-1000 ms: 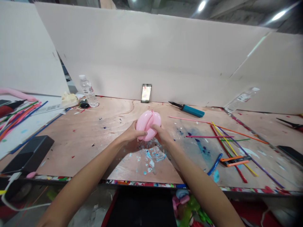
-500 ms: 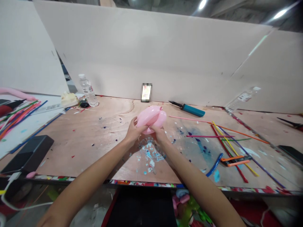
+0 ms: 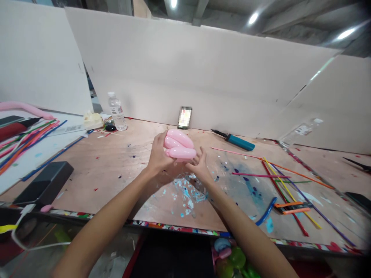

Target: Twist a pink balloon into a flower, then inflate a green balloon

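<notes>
A pink modelling balloon (image 3: 180, 139), twisted into several plump segments lying against one another, is held a little above the middle of the table. My left hand (image 3: 158, 152) grips it from the left, the fingers wrapped round its far side. At the balloon's right end is my right hand (image 3: 201, 164), its fingers spread and the thumb reaching towards the underside; whether it touches the balloon I cannot tell.
A phone (image 3: 184, 117) leans on the white partition. Uninflated balloons (image 3: 285, 179), an orange cutter (image 3: 293, 207) and a teal hand pump (image 3: 239, 142) lie to the right. At left are a water bottle (image 3: 116, 112) and a dark box (image 3: 46, 183). Blue scraps (image 3: 185, 193) litter the front.
The balloon has turned, now showing a long segment across its front. My right hand has loosened from its pinch and spread its fingers; my left hand has shifted round the left side.
</notes>
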{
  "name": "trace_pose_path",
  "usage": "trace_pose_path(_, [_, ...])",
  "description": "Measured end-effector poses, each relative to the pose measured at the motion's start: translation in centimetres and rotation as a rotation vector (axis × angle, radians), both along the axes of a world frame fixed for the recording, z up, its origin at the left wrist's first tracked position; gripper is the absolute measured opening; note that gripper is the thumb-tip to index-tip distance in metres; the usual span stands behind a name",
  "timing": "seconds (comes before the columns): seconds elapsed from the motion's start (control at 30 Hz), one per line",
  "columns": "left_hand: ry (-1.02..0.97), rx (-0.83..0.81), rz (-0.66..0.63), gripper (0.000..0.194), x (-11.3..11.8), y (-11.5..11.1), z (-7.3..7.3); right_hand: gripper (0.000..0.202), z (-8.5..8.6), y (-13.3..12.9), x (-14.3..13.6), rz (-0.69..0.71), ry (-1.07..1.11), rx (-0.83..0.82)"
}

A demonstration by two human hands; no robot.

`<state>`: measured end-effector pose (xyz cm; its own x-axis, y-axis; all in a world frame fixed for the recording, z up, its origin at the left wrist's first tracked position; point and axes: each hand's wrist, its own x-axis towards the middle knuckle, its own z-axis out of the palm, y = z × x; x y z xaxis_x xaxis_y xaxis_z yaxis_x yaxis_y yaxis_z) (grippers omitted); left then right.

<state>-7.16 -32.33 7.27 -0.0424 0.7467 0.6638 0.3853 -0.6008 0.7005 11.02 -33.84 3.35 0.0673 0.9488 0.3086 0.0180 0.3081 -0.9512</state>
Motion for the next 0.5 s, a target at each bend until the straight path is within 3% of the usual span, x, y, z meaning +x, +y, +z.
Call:
trace_pose_path(0.07, [0.178,0.044,0.007,0.086,-0.9,0.2,0.3,0.104,0.3,0.1,0.8,-0.153,-0.348,0.198])
trace_pose_path(0.17, [0.337,0.075,-0.079,0.081,-1.1,-0.2,0.7,0.097,1.0,-0.2,0.9,-0.165,-0.609,0.379])
trace_pose_path(0.5, [0.378,0.131,-0.090,0.063,-0.7,-1.0,0.8,0.074,2.2,-1.8,-0.2,-0.226,-0.603,0.288])
